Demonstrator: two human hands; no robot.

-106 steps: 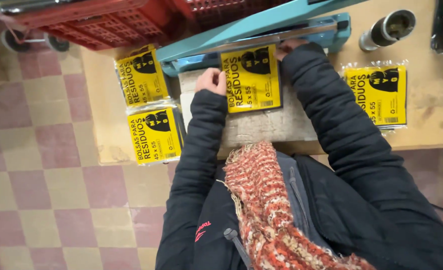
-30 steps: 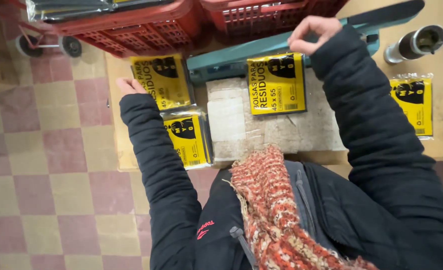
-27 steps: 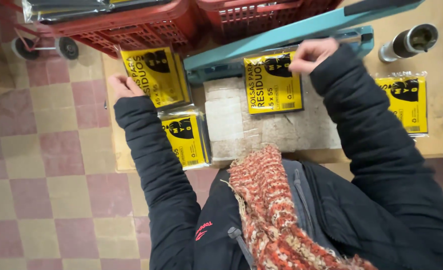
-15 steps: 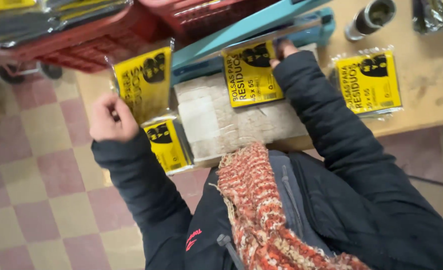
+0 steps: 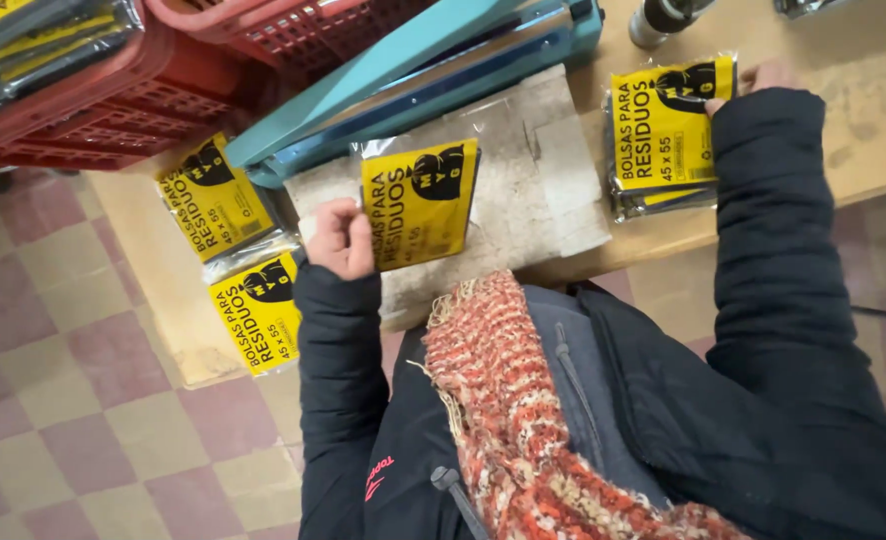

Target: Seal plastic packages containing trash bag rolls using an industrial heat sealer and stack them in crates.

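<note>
Here, going outward from the hands, is what we see.

Left hand (image 5: 341, 238): we see it closed on the left edge of a yellow packet (image 5: 420, 203) in clear wrap, fingers curled over the film.
That packet: it lies tilted on the pale worn board (image 5: 553, 180), its top edge just below the teal heat sealer (image 5: 413, 75).
Right hand (image 5: 758, 78): we see only the fingers past the dark sleeve; they touch the right edge of the packet stack (image 5: 663, 130), but we cannot tell whether they grip it.
Packet stack: several yellow packets piled on the wooden table (image 5: 863, 110), to the right of the board.
Sealer: its long arm stands raised, slanting across the table's far side.
Left of the sealer: two more yellow packets (image 5: 238, 255) lie side by side at the table's left end, one partly over the other.
Beyond them: red plastic crates (image 5: 163, 90), one holding wrapped packets.
Far edge: a dark cylinder (image 5: 663, 18) beside the sealer's end.
Nearest us: a red knitted scarf (image 5: 523, 420) over a dark jacket, and a pink checked floor (image 5: 83, 440) below.
</note>
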